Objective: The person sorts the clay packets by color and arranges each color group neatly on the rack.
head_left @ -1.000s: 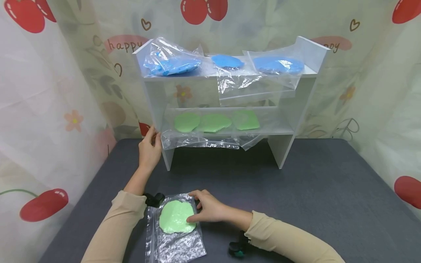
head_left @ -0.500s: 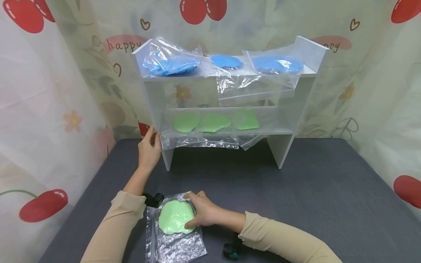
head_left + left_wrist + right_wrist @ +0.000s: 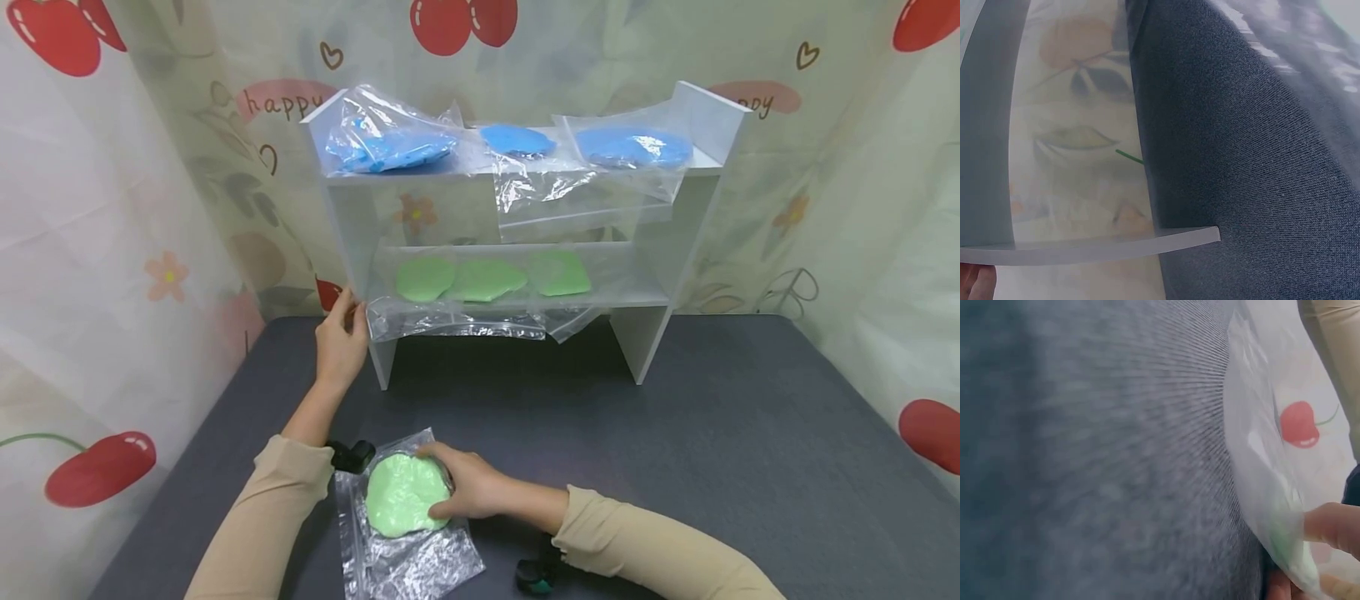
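In the head view my right hand grips the right side of a clear zip bag holding a flat, pale green, dough-like piece. The right wrist view shows the thumb on one face of the bag and fingers under its edge. The bag's upper edge is raised a little from the dark table. At the far left, my left hand touches the outer side of a white shelf's left panel. Only its fingertips show in the left wrist view, outside that panel.
Bagged blue pieces lie on the top board, one bag hanging over its front. Flat green pieces in clear bags lie on the lower board, bags overhanging. A patterned curtain surrounds the dark table.
My right hand has shifted its hold on the bag, moving slightly left and then back right. The bag has turned slightly and its upper edge has risen. The left hand has stayed put.
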A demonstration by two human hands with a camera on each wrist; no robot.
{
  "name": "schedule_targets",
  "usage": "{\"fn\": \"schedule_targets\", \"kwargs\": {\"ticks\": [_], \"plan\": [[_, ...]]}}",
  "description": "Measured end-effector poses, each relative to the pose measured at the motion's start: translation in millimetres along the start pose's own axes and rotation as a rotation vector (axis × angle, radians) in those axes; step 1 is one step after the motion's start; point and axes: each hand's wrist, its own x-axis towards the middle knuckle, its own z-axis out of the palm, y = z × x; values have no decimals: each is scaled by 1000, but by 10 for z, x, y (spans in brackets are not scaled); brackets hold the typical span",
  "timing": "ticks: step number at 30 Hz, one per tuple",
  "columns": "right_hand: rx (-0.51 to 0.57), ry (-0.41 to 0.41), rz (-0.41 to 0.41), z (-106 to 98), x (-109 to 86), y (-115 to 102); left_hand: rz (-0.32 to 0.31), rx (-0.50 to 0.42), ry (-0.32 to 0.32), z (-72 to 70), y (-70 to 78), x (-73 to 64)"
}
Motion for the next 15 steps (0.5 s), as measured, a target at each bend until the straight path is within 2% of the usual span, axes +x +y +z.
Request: {"fn": "schedule_targets", "kwargs": {"ticks": [6, 15], "plan": [[104, 30, -45, -72, -59, 60, -1, 2, -4, -1, 7, 6], [154, 124, -77, -180, -159, 117, -6, -8, -7, 3, 4, -2]]}}
